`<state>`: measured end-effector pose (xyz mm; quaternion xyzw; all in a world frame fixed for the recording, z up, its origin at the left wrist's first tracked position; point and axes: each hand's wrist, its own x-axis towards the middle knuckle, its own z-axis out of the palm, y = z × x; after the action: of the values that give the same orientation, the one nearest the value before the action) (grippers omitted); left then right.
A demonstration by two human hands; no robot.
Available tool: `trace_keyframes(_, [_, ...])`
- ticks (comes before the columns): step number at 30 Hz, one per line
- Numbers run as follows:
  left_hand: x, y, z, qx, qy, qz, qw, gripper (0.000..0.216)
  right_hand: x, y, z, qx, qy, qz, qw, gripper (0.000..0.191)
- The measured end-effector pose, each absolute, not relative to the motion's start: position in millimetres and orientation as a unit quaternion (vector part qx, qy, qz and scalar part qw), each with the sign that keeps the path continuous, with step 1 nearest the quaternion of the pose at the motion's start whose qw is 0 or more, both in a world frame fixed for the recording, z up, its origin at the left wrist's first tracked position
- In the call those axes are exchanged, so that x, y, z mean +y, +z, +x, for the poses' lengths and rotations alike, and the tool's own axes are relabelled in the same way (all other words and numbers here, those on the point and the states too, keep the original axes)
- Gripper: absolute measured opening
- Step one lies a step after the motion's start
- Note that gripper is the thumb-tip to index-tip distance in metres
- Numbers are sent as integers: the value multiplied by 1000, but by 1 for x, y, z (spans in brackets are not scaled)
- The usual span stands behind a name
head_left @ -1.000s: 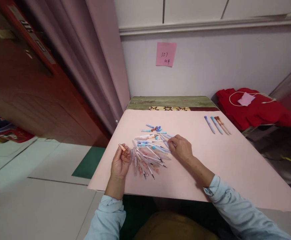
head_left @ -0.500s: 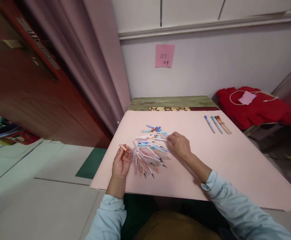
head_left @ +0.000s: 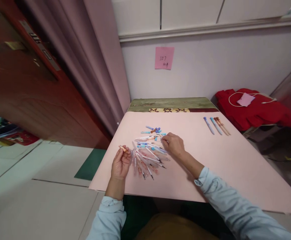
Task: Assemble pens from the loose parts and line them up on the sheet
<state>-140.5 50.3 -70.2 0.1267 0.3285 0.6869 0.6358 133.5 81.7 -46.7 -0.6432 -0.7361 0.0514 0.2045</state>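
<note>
My left hand (head_left: 120, 165), palm up at the table's left side, pinches a short tan pen part (head_left: 123, 149) between thumb and fingers. Beside it lies a loose heap of pen refills (head_left: 149, 163) with white tubes and dark tips, mixed with clear pieces. My right hand (head_left: 174, 144) is closed at the heap's upper right, its fingertips down among blue and tan pen parts; what they grip, if anything, is hidden. Just behind the heap sit small blue and brown pen toppers (head_left: 156, 130) and short blue pieces (head_left: 145, 132).
Several whole pens, blue (head_left: 215, 126), lilac (head_left: 209, 126) and tan (head_left: 224, 126), lie in a row at the table's far right. Pink paper (head_left: 197, 173) covers the table. Beyond its right edge is a red cloth (head_left: 257, 115) with a white cable; a brown door (head_left: 47, 100) stands left.
My right hand has shifted slightly left over the heap, and the white refill near its fingertips is no longer seen there. The left hand keeps its hold on the tan part.
</note>
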Motion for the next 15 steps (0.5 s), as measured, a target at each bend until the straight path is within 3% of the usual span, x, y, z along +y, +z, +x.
trace_keyframes(6, [50,-71,-140,329,682,134,639,12,102,-50,114,-767,36,-628,125,26])
trace_keyframes(15, [50,-71,-139,335,680,129,640,12,97,-46,122,-770,20,-622,136,27])
